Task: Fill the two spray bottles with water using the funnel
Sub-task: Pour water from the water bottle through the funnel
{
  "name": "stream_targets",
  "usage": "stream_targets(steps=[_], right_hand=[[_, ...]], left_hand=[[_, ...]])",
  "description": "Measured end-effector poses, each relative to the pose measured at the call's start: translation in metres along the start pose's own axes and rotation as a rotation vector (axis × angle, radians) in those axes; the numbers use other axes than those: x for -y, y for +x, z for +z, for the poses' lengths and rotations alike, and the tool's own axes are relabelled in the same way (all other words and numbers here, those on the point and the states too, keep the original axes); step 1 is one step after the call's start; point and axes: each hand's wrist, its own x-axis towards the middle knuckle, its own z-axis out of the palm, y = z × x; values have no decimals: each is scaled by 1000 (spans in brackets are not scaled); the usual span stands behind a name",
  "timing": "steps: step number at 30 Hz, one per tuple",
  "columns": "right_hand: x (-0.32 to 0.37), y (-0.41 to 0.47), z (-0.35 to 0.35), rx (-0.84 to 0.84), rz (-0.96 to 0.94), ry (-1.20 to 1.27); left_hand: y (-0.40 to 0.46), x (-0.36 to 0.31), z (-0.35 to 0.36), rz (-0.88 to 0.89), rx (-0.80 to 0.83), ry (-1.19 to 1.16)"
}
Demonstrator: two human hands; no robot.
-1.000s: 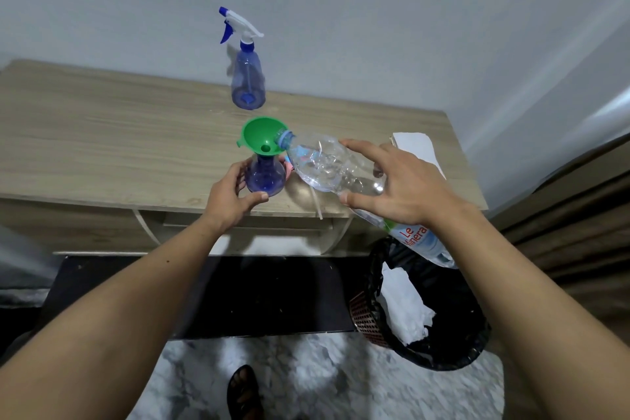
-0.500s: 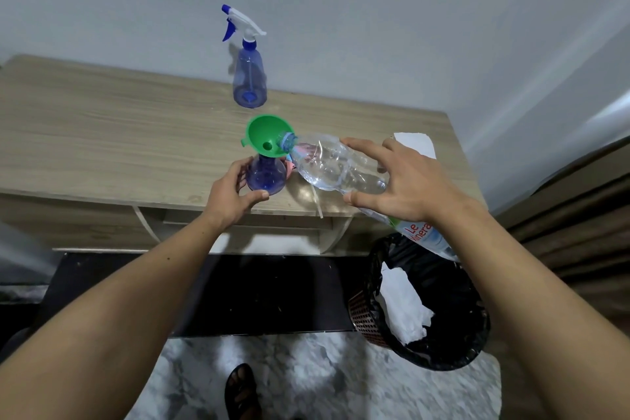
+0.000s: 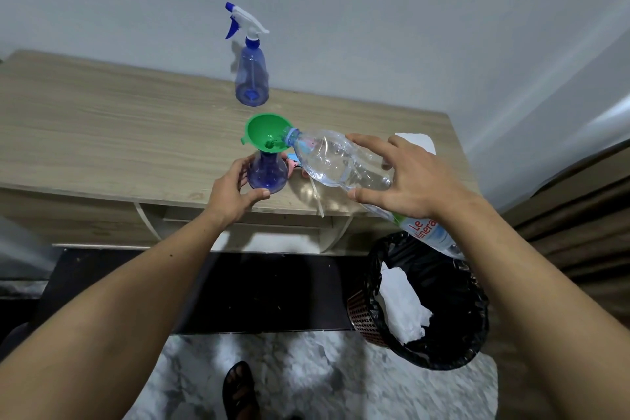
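Right-hand grip (image 3: 414,177) clasps tilted water bottle (image 3: 337,164), mouth in green funnel (image 3: 267,133) atop spray bottle (image 3: 267,172) left hand (image 3: 231,193) steadies near tabletop (image 3: 102,133) edge.

The right hand (image 3: 414,181) now tips the water bottle (image 3: 337,164) slightly steeper, its mouth resting farther over the green funnel (image 3: 264,131) rim; the water level inside seems lower.
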Motion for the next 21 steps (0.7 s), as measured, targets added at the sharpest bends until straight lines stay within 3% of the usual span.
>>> stream_targets(steps=[21], right_hand=[[-4, 2, -2, -6, -1, -12]], left_hand=[[-1, -2, 0, -9, 9, 21]])
